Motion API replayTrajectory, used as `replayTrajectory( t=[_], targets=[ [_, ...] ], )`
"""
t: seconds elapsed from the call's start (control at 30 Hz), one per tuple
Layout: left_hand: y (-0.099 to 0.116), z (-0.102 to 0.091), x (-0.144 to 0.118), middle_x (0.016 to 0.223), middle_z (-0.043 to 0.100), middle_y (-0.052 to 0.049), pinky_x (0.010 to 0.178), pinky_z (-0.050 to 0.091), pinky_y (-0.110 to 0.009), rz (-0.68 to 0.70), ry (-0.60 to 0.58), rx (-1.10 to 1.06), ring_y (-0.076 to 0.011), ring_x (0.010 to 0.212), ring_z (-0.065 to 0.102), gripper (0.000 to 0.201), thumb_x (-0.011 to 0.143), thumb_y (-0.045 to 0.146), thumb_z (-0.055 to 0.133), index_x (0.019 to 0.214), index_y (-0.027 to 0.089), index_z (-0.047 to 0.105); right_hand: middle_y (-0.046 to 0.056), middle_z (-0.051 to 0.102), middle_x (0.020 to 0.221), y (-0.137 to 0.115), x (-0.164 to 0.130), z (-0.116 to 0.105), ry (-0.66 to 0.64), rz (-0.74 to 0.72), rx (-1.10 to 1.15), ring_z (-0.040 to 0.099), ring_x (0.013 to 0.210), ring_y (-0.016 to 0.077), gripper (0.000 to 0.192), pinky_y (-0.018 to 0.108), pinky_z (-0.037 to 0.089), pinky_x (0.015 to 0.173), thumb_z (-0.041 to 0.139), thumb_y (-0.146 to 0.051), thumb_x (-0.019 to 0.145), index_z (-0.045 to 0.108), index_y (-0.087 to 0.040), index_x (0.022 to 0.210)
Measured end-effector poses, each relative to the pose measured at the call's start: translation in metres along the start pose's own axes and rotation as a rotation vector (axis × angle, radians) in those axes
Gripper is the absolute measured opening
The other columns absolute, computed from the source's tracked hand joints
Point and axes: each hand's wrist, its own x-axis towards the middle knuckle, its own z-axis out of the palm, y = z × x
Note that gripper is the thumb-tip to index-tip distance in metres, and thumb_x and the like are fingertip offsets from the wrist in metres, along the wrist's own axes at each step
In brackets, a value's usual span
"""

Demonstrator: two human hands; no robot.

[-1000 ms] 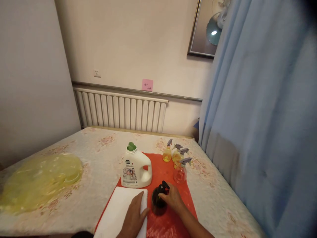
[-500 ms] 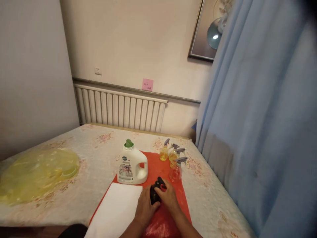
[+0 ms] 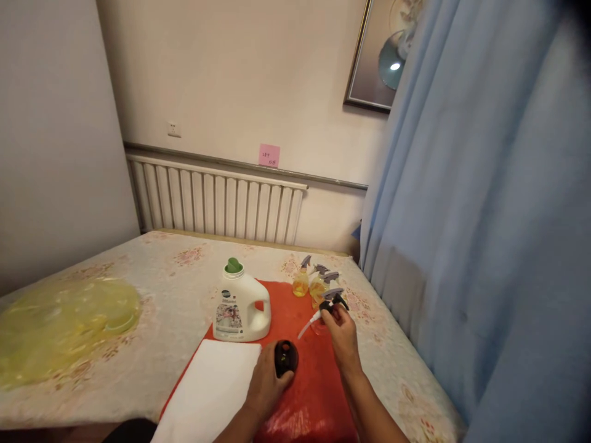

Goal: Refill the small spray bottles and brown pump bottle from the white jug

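Note:
A small dark spray bottle [image 3: 286, 359] with its neck uncovered is gripped in my left hand [image 3: 268, 378], above the red sheet [image 3: 305, 400]. My right hand [image 3: 342, 337] pinches a black trigger spray head [image 3: 333, 304], whose pale dip tube [image 3: 308, 323] points down to the left. Behind that hand are several clear spray bottles with grey triggers; a yellow-tinted one [image 3: 300, 287] stands farthest back. The nearest of them is partly hidden by the right hand. A white jug [image 3: 241, 311] with a handle and a green spout [image 3: 234, 266] stands upright beyond my left hand.
A folded white cloth or paper [image 3: 210, 387] lies left of my left hand, partly over the red sheet. On the left of the flowered bed cover [image 3: 170, 301] is a yellow plastic bag [image 3: 69, 320]. A blue curtain [image 3: 443, 215] hangs along the right side.
The spray head has come off the dark bottle. My right hand has lifted it up and to the right, its tube now showing, while my left hand keeps the bottle.

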Motion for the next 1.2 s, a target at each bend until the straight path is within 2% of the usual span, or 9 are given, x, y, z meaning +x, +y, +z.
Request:
replayTrajectory(
  t=[0.13,0.33,0.47,0.6,0.77,0.87,1.0,1.07,1.2],
  targets=[
    [0.001,-0.001,0.0,0.128,0.059,-0.011,0.111,0.037,-0.044,0.009,0.008,-0.005,-0.0277,0.122,0.055,0.062,0.067,0.022,0.063,0.127,0.015,0.049,0.005,0.072,0.084,0.014,0.007,-0.013,-0.008,0.028,-0.14,0.066,0.078,0.0213,0.041,0.028,0.051,0.068,0.059,-0.047,0.075,0.069,-0.016,0.1],
    [0.001,0.001,-0.002,0.129,0.058,-0.012,0.112,0.036,-0.044,0.003,0.013,-0.02,-0.0275,0.124,0.053,0.064,0.068,0.022,0.063,0.129,0.014,0.047,-0.003,0.059,0.056,0.061,-0.001,-0.006,-0.148,0.159,-0.408,0.056,0.06,0.0181,0.018,0.027,0.042,0.059,0.061,-0.034,0.067,0.07,-0.019,0.074],
    [0.0,0.002,-0.002,0.129,0.058,-0.012,0.113,0.036,-0.046,-0.013,0.02,-0.031,-0.0281,0.123,0.053,0.064,0.065,0.021,0.064,0.127,0.015,0.048,-0.003,0.062,0.056,0.096,-0.007,0.008,-0.248,0.259,-0.563,0.059,0.063,0.0184,0.008,0.026,0.04,0.059,0.06,-0.026,0.064,0.065,-0.02,0.062],
    [0.002,-0.001,-0.003,0.13,0.059,-0.012,0.113,0.037,-0.045,-0.026,0.015,-0.046,-0.0283,0.124,0.053,0.068,0.063,0.021,0.065,0.129,0.015,0.048,-0.001,0.068,0.063,0.116,-0.007,0.017,-0.283,0.319,-0.649,0.064,0.068,0.0204,0.01,0.027,0.042,0.062,0.06,-0.028,0.066,0.064,-0.02,0.062],
    [0.005,-0.004,-0.005,0.131,0.059,-0.011,0.112,0.037,-0.044,-0.052,-0.004,-0.073,-0.0288,0.125,0.053,0.068,0.063,0.021,0.066,0.129,0.016,0.049,0.008,0.072,0.079,0.111,-0.001,0.016,-0.109,0.32,-0.671,0.066,0.08,0.0282,0.021,0.036,0.047,0.071,0.05,-0.037,0.078,0.064,-0.022,0.078],
    [0.003,-0.005,-0.005,0.134,0.057,-0.012,0.114,0.035,-0.046,-0.062,-0.018,-0.11,-0.0301,0.128,0.05,0.071,0.062,0.021,0.065,0.13,0.017,0.048,0.011,0.071,0.083,0.096,0.007,0.024,-0.053,0.239,-0.608,0.066,0.084,0.0297,0.025,0.038,0.047,0.076,0.042,-0.036,0.082,0.062,-0.022,0.08],
    [-0.003,-0.002,-0.006,0.138,0.054,-0.012,0.115,0.034,-0.047,-0.047,-0.056,-0.16,-0.0314,0.13,0.048,0.077,0.059,0.017,0.065,0.134,0.019,0.046,0.006,0.071,0.083,0.074,0.024,0.063,-0.236,0.075,-0.421,0.066,0.081,0.024,0.019,0.033,0.05,0.077,0.051,-0.029,0.074,0.065,-0.021,0.083],
    [-0.006,0.0,-0.006,0.139,0.053,-0.012,0.116,0.033,-0.048,-0.04,-0.061,-0.164,-0.0323,0.132,0.047,0.08,0.059,0.017,0.063,0.136,0.021,0.045,0.004,0.071,0.082,0.065,0.033,0.089,-0.342,0.034,-0.328,0.066,0.078,0.0218,0.028,0.031,0.052,0.074,0.054,-0.026,0.07,0.067,-0.019,0.095],
    [-0.015,0.007,-0.006,0.143,0.051,-0.014,0.117,0.032,-0.049,-0.037,-0.099,-0.146,-0.0348,0.135,0.043,0.084,0.058,0.019,0.064,0.14,0.018,0.042,0.004,0.072,0.098,0.057,0.047,0.136,-0.523,0.006,-0.179,0.066,0.088,0.0212,0.046,0.03,0.052,0.078,0.063,-0.021,0.063,0.066,-0.02,0.108]
  ],
)
